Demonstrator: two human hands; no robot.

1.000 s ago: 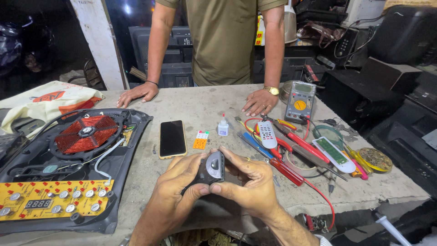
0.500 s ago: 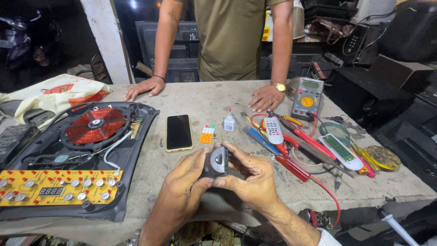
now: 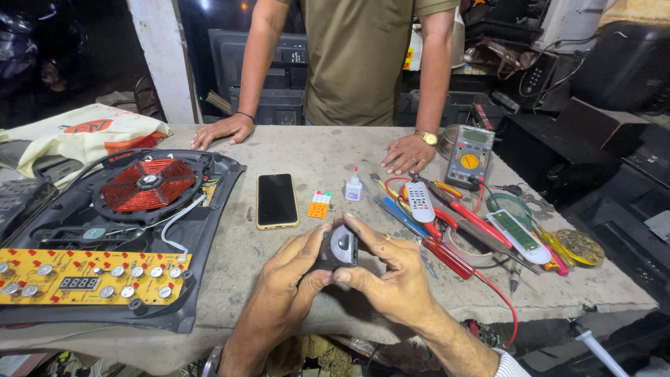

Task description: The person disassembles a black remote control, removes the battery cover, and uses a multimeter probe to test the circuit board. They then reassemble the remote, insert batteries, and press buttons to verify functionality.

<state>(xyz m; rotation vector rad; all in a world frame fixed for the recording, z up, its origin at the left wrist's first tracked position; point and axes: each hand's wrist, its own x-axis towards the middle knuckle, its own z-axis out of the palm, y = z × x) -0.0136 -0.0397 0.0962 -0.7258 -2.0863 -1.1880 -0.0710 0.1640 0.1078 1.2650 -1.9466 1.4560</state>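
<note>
Both of the person's hands are meeting low over the near edge of the worn grey workbench (image 3: 335, 146), cradling a small dark, rounded plastic gadget with a pale grey disc on its face (image 3: 340, 248). The left hand (image 3: 289, 276) is wrapping its fingers round the gadget's left side and underside, thumb pressed in below. The right hand (image 3: 391, 272) is closing on it from the other side, forefinger laid over the top and thumb pinching the lower corner. Both are curled shut on it, seemingly to steady the piece with its face turned up toward the eyes.

Just beyond the gadget, a black smartphone in a tan case (image 3: 276, 200) is lying flat, with a little orange and white component card (image 3: 319, 204) and a small white dropper bottle (image 3: 354, 187) near it. To the left, an opened induction cooker with a red coil and a yellow control board (image 3: 112, 230) is taking up the bench. To the right, red-handled screwdrivers (image 3: 457, 230), a white remote (image 3: 419, 201) and a grey and yellow multimeter (image 3: 470, 155) are lying within reach. Across the bench, another person is leaning on it with both palms (image 3: 408, 152).
</note>
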